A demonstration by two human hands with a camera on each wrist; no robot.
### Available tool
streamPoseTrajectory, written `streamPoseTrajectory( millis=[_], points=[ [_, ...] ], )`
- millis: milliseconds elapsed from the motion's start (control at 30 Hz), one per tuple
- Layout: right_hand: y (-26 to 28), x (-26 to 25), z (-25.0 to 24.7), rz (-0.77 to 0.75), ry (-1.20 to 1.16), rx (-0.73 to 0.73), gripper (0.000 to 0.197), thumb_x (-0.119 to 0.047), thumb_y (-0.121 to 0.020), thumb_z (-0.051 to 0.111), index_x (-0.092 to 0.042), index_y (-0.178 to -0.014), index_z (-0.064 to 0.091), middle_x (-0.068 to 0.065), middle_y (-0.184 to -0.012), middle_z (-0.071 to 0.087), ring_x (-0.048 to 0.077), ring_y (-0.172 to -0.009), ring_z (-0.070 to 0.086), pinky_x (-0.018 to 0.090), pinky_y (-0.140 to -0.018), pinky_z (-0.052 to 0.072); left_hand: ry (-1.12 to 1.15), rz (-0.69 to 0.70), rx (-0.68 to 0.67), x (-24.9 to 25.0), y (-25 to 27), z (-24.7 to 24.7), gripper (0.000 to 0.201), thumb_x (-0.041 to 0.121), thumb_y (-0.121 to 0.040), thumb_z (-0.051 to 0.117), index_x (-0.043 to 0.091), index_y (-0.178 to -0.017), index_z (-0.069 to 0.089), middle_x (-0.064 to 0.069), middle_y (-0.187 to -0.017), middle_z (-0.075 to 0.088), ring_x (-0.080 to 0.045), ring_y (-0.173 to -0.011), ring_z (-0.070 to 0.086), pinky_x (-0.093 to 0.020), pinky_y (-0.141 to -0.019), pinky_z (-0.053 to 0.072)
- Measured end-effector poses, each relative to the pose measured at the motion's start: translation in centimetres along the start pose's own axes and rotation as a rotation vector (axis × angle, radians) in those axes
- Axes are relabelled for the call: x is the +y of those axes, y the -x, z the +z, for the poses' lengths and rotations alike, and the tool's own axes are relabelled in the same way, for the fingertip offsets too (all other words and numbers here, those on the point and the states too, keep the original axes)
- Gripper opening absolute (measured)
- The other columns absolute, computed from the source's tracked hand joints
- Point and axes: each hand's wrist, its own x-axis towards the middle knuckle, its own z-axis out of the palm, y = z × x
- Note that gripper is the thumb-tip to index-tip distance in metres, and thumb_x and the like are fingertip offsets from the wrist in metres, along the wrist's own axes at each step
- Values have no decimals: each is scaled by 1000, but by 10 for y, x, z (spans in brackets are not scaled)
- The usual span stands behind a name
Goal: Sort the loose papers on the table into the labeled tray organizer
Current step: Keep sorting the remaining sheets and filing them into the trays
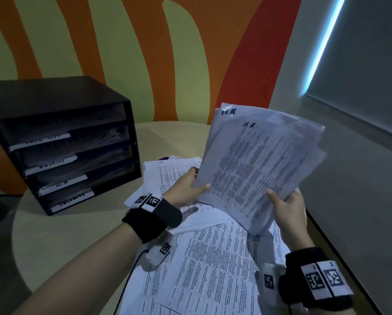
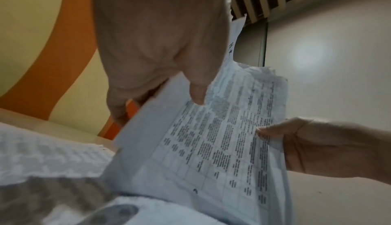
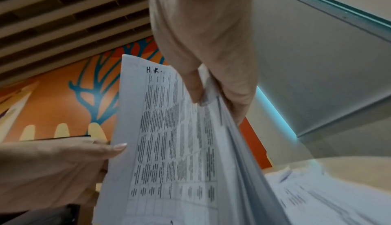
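A stack of printed papers (image 1: 258, 164) marked "H.R" in pen is held tilted up above the table. My left hand (image 1: 190, 187) grips its left edge, thumb on the front sheet. My right hand (image 1: 286, 205) grips its lower right edge, thumb on top and fingers behind. In the left wrist view the stack (image 2: 222, 145) sits between my left hand (image 2: 160, 58) and right hand (image 2: 317, 145). In the right wrist view the stack (image 3: 169, 136) shows the "H.R" mark. A black tray organizer (image 1: 60, 142) with several labeled shelves stands at the left.
More loose printed papers (image 1: 202, 258) lie spread over the round beige table (image 1: 65, 235) under and before my hands. A painted orange and green wall rises behind. The table's right edge runs close to a grey wall. A cable trails from my left wrist.
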Motion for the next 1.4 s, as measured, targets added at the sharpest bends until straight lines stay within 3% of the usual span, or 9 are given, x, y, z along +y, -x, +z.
streamPoseTrajectory(
  millis=[67, 167, 300, 400, 500, 667, 967, 1200, 1400],
  points=[
    [-6, 4, -3, 10, -2, 48, 14, -3, -96, 55, -14, -99, 61, 2, -99, 65, 13, -86, 61, 33, -82, 49, -185, -128, 125, -18, -4, -13, 62, 34, -88, 67, 8, -135, 36, -9, -133, 47, -24, -116, 51, -31, -81, 52],
    [-18, 12, -16, 31, 41, 115, 22, -3, -94, 57, -8, -116, 62, 5, -103, 65, 19, -91, 60, 33, -82, 43, -461, -384, 244, -48, -12, -41, 86, 44, -79, 75, 1, -138, 29, -19, -138, 36, -37, -127, 39, -44, -100, 43],
    [-31, 23, -34, 188, 89, 142, 13, 4, -89, 58, -4, -100, 61, 17, -101, 65, 29, -92, 60, 37, -82, 45, -564, -563, 174, -78, -22, -64, 123, 63, -65, 77, -14, -141, 19, -27, -135, 45, -41, -121, 48, -47, -99, 46],
    [-33, 32, -41, 266, 116, 121, 15, 7, -89, 57, -5, -98, 60, 15, -100, 63, 30, -92, 59, 39, -82, 46, -545, -591, 159, -83, -24, -67, 136, 63, -62, 80, -14, -145, 4, -28, -137, 41, -40, -123, 46, -46, -100, 45],
    [-35, 40, -45, 300, 136, 114, 19, 8, -89, 56, -7, -100, 60, 16, -103, 63, 32, -95, 60, 45, -92, 48, -606, -624, 178, -78, -26, -62, 131, 54, -64, 83, -10, -146, 3, -28, -145, 28, -41, -133, 32, -47, -106, 38],
    [-36, 44, -46, 315, 150, 126, 22, 9, -89, 56, -6, -104, 61, 15, -102, 63, 31, -96, 60, 42, -91, 48, -578, -665, 166, -68, -28, -55, 130, 39, -67, 86, -4, -149, -4, -26, -152, 13, -41, -143, 14, -49, -112, 30],
    [-35, 42, -45, 323, 170, 128, 21, 10, -89, 56, -4, -104, 60, 15, -102, 61, 30, -94, 58, 39, -85, 46, -640, -596, 72, -70, -28, -55, 74, 41, -67, 83, 6, -122, 47, -14, -130, 50, -31, -120, 45, -37, -92, 48],
    [-34, 56, -46, 377, 201, 103, 20, 9, -90, 54, -1, -106, 58, 18, -102, 61, 33, -92, 59, 39, -81, 46, -561, -595, 171, -59, -39, -47, 81, 48, -71, 78, 0, -125, 40, -14, -129, 39, -27, -104, 42, -34, -93, 46],
    [-40, 66, -46, 384, 232, 64, 15, 8, -90, 55, -1, -101, 58, 21, -103, 62, 36, -97, 59, 43, -85, 48, -573, -578, 95, -51, -52, -51, 95, 37, -69, 83, 4, -138, 28, -13, -137, 41, -33, -128, 36, -44, -98, 46]
  ],
)
